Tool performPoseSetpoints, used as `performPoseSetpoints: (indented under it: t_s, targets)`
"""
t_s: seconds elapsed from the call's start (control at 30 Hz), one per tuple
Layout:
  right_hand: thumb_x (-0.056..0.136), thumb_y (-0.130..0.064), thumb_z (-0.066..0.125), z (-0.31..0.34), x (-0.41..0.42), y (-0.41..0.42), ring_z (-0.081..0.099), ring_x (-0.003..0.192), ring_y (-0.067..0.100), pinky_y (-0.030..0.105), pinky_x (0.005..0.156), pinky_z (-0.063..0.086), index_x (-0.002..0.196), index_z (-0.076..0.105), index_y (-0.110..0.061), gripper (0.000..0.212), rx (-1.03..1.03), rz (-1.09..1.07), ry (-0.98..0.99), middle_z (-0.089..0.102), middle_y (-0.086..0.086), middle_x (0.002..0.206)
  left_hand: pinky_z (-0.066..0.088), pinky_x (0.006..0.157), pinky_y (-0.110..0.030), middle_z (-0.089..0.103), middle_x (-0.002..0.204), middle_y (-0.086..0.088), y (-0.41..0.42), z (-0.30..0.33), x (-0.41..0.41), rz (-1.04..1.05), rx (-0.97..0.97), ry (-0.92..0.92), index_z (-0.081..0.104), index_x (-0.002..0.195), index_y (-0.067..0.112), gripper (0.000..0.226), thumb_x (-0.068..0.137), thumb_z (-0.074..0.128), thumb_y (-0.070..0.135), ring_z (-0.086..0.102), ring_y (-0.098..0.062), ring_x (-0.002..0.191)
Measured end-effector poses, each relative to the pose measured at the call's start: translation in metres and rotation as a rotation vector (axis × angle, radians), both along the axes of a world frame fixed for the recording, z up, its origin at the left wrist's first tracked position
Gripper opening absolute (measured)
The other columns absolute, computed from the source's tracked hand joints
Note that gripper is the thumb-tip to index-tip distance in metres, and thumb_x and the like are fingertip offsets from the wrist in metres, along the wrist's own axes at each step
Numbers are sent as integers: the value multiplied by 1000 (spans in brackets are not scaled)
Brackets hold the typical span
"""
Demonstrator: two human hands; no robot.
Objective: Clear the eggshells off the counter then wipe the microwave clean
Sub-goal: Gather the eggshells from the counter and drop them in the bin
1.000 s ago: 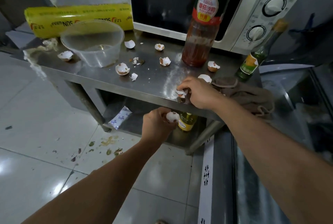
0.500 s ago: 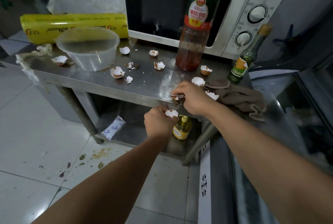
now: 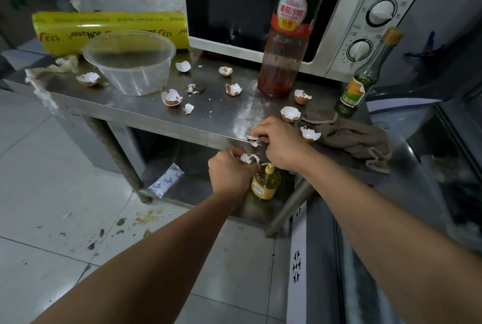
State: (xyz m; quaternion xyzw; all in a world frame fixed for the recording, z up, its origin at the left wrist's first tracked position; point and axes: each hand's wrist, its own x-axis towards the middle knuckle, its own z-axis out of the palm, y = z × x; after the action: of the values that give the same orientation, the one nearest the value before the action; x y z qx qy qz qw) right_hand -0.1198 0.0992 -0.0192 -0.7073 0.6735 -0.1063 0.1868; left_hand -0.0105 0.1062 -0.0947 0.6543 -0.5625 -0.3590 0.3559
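R hand (image 3: 280, 142) pinches shell bits (image 3: 254, 139) at counter (image 3: 156, 115) front edge; L hand (image 3: 230, 173) just below edge, cupped round 1 eggshell (image 3: 249, 158).

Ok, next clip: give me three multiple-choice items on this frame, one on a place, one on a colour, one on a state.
1. Where is the brown cloth?
A. on the floor
B. at the counter's right end
C. inside the bowl

2. What colour is the wrap roll?
A. yellow
B. blue
C. red

3. What is the left hand doing?
A. lying flat and empty
B. holding eggshell
C. gripping a bottle

Answers: 1 B, it lies right of the right hand on the counter. 2 A, its wrapper is yellow. 3 B, a white eggshell piece sits in its curled fingers below the counter edge.
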Motion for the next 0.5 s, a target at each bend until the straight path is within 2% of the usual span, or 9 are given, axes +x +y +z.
performPoseSetpoints:
  t_s: [0.27, 0.4, 0.5]
  targets:
    - [76, 18, 51, -3, 6, 5, 51, 110, 22, 31, 93, 46, 116, 63, -9, 50, -37, -24, -6, 50, 6, 124, 53, 70, -22, 70, 80, 2, 3, -4, 0, 6, -5, 46, 69, 87, 14, 27, 65, 83, 23, 66, -10, 74]
    - [74, 19, 46, -2, 5, 9, 56, 100, 20, 36, 89, 50, 107, 67, -13, 50, -26, -51, -106, 57, 5, 113, 53, 70, -23, 70, 85, 1, 4, -1, 3, -24, -12, 37, 69, 91, 12, 30, 66, 83, 23, 65, -10, 75]
    - [75, 20, 46, -1, 1, 9, 55, 100, 16, 34, 90, 51, 111, 65, -13, 52, -63, -110, -125, 56, 3, 112, 54, 72, -23, 72, 88, 1, 4, 1, 5, -38, -16, 33, 70, 94, 13, 31, 68, 82, 24, 66, -9, 77]
